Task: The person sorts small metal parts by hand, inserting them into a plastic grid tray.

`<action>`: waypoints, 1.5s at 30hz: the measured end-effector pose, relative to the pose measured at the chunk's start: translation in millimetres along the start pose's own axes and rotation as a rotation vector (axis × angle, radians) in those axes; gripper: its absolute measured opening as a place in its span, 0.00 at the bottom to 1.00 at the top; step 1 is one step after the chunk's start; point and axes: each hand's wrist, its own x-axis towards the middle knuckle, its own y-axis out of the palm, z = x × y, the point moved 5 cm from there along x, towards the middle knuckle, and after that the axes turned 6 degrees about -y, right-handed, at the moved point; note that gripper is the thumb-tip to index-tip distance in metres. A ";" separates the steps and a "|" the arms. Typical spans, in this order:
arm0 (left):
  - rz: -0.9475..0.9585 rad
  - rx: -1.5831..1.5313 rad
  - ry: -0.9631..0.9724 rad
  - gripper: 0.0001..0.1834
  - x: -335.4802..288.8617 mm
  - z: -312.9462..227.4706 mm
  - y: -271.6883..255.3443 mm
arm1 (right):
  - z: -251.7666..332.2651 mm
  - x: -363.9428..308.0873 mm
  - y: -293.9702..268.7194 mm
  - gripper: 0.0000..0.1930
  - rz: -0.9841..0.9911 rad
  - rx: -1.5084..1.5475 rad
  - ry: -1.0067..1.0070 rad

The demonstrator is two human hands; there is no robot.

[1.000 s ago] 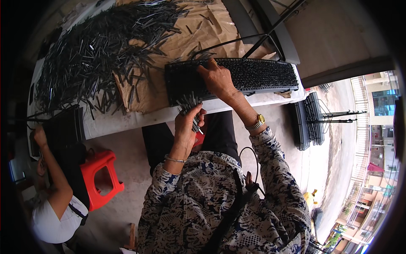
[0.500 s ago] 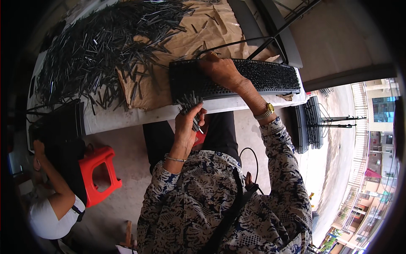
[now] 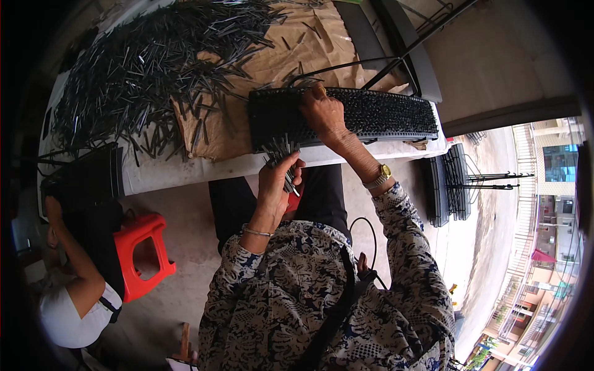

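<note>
A bundle of thin dark strips (image 3: 279, 147) is wrapped in the fingers of my left hand (image 3: 278, 176), just off the table's near edge. Their ends fan out above the thumb. The long black perforated panel (image 3: 272, 123) lies along that edge; its right part bristles with short black pieces, while bare rows of holes show on its left part. My right hand (image 3: 325, 114) rests over the panel where the bristles meet the bare rows. Its fingers are bent together and point down; whatever sits between the fingertips is hidden.
A large heap of loose dark strips (image 3: 142, 68) covers the table's left, spilling onto brown paper (image 3: 309, 46). Black rods (image 3: 365, 77) rise behind the panel. At left, a person in white (image 3: 74, 315) sits by a red stool (image 3: 145, 253). Stacked black panels (image 3: 448, 185) stand right.
My right hand has shifted slightly right and nearer along the panel. My left hand has barely moved and keeps hold of the strips.
</note>
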 end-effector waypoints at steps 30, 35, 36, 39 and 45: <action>-0.019 0.016 0.048 0.08 4.4 0.0 -5.4 | 26.3 -50.4 -36.4 0.08 0.000 0.606 -0.165; -0.010 0.034 0.021 0.11 3.0 0.9 3.9 | 26.3 -66.7 -22.7 0.07 0.183 1.269 0.201; -0.009 0.036 0.020 0.11 3.1 0.4 3.9 | 25.5 -66.1 -25.4 0.07 0.181 1.269 0.203; -0.082 0.112 -0.014 0.13 4.3 -0.5 -0.1 | 11.6 -59.5 -39.2 0.05 -0.020 0.948 0.236; -0.110 0.023 -0.023 0.12 3.9 0.7 3.5 | -2.4 -36.6 -44.9 0.03 -0.466 0.453 0.163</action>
